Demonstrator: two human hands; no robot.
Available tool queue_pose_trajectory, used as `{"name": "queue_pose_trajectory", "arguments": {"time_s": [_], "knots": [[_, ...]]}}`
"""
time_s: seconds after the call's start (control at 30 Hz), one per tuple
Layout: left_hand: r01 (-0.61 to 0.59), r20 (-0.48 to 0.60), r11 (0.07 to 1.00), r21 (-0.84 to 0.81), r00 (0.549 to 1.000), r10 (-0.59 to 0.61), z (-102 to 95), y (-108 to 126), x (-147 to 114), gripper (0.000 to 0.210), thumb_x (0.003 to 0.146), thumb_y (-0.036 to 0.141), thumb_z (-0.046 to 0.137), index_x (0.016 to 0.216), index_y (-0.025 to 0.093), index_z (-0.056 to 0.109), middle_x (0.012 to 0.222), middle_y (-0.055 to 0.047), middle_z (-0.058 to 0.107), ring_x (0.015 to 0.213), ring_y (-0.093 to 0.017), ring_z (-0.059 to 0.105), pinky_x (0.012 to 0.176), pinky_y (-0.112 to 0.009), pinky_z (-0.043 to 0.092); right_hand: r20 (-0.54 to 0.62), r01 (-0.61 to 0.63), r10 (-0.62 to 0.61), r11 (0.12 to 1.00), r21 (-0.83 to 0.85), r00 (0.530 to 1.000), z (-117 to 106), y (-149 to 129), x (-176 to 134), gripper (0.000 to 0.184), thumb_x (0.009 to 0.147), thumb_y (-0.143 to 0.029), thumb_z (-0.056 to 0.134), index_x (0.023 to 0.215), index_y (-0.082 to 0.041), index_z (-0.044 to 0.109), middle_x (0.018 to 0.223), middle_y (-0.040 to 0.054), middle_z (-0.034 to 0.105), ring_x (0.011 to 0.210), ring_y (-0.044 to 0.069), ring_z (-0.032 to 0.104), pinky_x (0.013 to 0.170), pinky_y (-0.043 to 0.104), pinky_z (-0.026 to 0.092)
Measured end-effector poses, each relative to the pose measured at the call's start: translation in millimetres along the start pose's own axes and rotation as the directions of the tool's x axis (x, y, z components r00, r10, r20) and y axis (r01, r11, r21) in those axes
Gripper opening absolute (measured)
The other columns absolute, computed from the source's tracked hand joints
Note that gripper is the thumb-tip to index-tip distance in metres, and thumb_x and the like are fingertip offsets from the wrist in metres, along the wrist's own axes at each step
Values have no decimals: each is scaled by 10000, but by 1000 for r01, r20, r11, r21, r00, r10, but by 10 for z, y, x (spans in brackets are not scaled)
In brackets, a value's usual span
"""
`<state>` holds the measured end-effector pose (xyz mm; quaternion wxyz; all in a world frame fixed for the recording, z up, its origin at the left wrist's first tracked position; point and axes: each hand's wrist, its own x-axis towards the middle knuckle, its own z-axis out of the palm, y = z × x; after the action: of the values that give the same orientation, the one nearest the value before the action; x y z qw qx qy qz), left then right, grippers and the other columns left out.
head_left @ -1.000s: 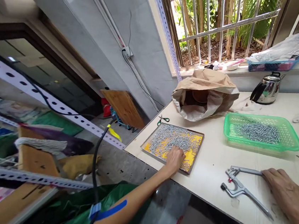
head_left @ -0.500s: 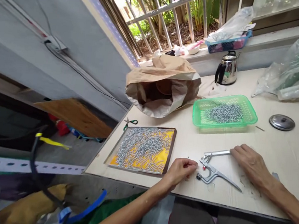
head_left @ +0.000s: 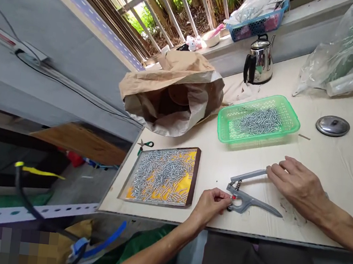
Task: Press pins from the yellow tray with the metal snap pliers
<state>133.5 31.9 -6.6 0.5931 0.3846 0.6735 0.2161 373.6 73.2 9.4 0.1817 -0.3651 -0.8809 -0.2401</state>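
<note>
My right hand (head_left: 297, 184) grips the end of the upper handle of metal snap-fastener pliers (head_left: 246, 201), whose handles are spread apart. A spring and a small red part show near their jaw. My left hand (head_left: 211, 205) is at the jaw, thumb and fingertips pinched together; whatever they hold is too small or hidden to make out. Left of that hand lies a shallow tray (head_left: 195, 178) with a dark right edge and yellow bottom, strewn with small silver metal pieces. Beyond the pliers, a green plastic basket (head_left: 226, 135) holds more silver pieces.
Behind the tray an open brown paper bag (head_left: 172, 79) lies on the table. Green-handled scissors (head_left: 145, 145) rest at the left edge. A steel kettle (head_left: 261, 63), its round lid (head_left: 332, 125) and a clear plastic bag (head_left: 335, 60) occupy the back and right.
My left fingertips have come to the pliers' jaw, where there was a gap before. My right hand keeps its grip on the upper handle. The camera view has shifted.
</note>
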Motion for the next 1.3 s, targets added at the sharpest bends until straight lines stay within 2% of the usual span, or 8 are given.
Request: {"name": "queue_pose_trajectory", "arguments": {"time_s": [0.33, 0.6, 0.7, 0.83, 0.93, 1.13, 1.2, 1.3], "knots": [[127, 117, 946, 297, 979, -168, -19, -14, 27, 130, 608, 233, 660, 564, 135, 587, 425, 36, 542, 422, -94, 517, 473, -205, 447, 154, -2, -12, 996, 89, 988, 171, -77, -33, 270, 822, 7, 465, 705, -181, 620, 680, 22, 598, 685, 184, 477, 819, 337, 371], [206, 164, 951, 230, 955, -246, -38, -190, -57, 229, 579, 289, 762, 564, 127, 601, 432, 38, 541, 430, -93, 542, 454, -198, 460, 286, -37, -11, 986, 161, 958, 225, -271, -172, 273, 808, 26, 450, 754, -176, 626, 704, 34, 613, 711, 193, 507, 740, 317, 371], [202, 176, 958, 204, 955, -239, -44, -206, -56, 234, 589, 295, 768, 586, 122, 610, 438, 40, 543, 425, -87, 542, 453, -194, 463, 321, -119, 35, 962, 246, 946, 152, -310, -210, 115, 869, -167, 520, 827, -152, 627, 764, 56, 618, 748, 203, 518, 733, 328, 381], [195, 186, 960, 201, 954, -233, -41, -209, -62, 239, 604, 287, 765, 576, 119, 598, 439, 37, 546, 416, -83, 535, 449, -192, 461, 366, -225, 91, 912, 343, 926, 37, -407, -314, 667, 751, -651, 577, 1087, -75, 581, 952, 128, 617, 875, 265, 522, 821, 406, 398], [193, 186, 962, 192, 955, -229, -35, -236, -50, 246, 605, 300, 774, 602, 116, 609, 444, 35, 551, 420, -86, 542, 450, -191, 460, 385, -241, 105, 914, 325, 917, 13, -498, -401, 938, 599, -757, 624, 1190, -36, 516, 1034, 171, 593, 948, 315, 503, 883, 480, 376], [178, 181, 945, 273, 956, -232, -39, -221, -86, 223, 714, 317, 691, 652, 126, 595, 449, 35, 529, 412, -94, 512, 466, -218, 456, 405, -258, 132, 926, 274, 905, 26, -589, -442, 713, 684, -546, 684, 1198, -89, 499, 1006, 144, 595, 928, 302, 510, 897, 487, 381], [81, 148, 906, 414, 977, -155, -49, -201, -162, 199, 760, 295, 635, 656, 134, 582, 507, 18, 543, 461, -117, 529, 501, -249, 465, 394, -266, 143, 923, 279, 908, 11, -613, -440, 625, 719, -486, 673, 1180, -99, 504, 987, 136, 596, 916, 295, 511, 864, 463, 406], [-293, 125, 679, 673, 950, 287, -25, -214, -276, 117, 808, 258, 581, 767, 149, 589, 782, -51, 617, 721, -192, 600, 663, -325, 498, 388, -301, 173, 905, 299, 905, -6, -653, -449, 523, 754, -395, 658, 1175, -128, 501, 984, 128, 597, 935, 290, 515, 813, 417, 433]]}}
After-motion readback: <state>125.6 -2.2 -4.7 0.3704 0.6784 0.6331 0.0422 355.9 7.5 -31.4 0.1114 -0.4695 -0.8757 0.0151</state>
